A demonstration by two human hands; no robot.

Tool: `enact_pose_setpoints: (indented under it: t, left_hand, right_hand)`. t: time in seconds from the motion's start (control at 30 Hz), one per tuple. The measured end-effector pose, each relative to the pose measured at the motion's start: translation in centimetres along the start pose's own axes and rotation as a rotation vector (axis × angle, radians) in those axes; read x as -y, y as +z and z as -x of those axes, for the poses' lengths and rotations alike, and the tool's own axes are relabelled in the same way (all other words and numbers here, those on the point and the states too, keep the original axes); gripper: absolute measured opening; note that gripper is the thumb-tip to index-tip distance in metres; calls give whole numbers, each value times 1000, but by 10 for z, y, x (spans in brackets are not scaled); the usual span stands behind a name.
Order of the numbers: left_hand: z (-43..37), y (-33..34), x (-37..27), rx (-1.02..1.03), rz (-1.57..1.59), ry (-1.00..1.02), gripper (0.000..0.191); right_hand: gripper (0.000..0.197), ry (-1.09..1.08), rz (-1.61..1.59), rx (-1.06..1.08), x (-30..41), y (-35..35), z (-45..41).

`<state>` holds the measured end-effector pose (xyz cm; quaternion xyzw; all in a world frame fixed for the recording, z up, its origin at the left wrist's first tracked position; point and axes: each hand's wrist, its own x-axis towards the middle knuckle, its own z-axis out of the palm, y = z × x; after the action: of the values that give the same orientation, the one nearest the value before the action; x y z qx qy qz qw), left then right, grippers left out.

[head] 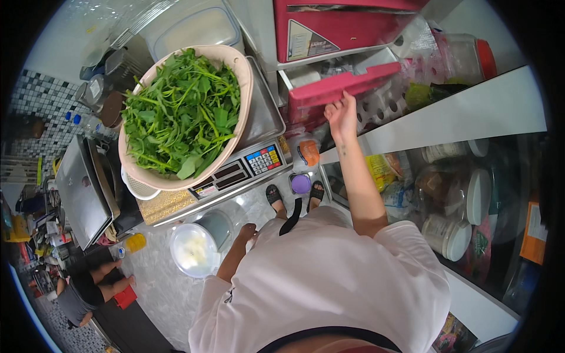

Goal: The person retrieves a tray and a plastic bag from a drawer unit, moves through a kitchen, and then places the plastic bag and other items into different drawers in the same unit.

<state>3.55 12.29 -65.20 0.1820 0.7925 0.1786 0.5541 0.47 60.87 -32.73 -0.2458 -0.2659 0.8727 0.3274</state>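
My right hand (342, 114) touches the front edge of a red plastic drawer (344, 86), which stands pulled out with small things inside it. Its fingers are curled at the drawer's edge; whether they grip it, I cannot tell. My left hand (248, 231) hangs low beside my body, half curled, and its fingers are partly hidden. Left of the drawer, a pale pink plastic basin (246, 95) heaped with leafy green vegetables (185, 110) rests over a digital scale (238, 172) with a keypad and a metal tray (269, 119).
A tub with a translucent lid (194, 249) stands on the floor at left, near a bottle of yellow liquid (134, 242). Glass shelving with lidded jars (479, 196) is at right. A purple-topped container (301, 183) lies between my feet. Another person (84, 293) is at lower left.
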Motion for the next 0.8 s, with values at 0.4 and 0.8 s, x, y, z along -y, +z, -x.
enact_pose_setpoints:
  t: [0.4,0.8]
  left_hand:
    - [-9,-26,-160,114,485,-109,38]
    - [-43,-41,-118,211,317,-224,22]
  right_hand:
    - [17,-37,48,-140,5,-42,66]
    - [19,67,86,-22,4,-11,-3]
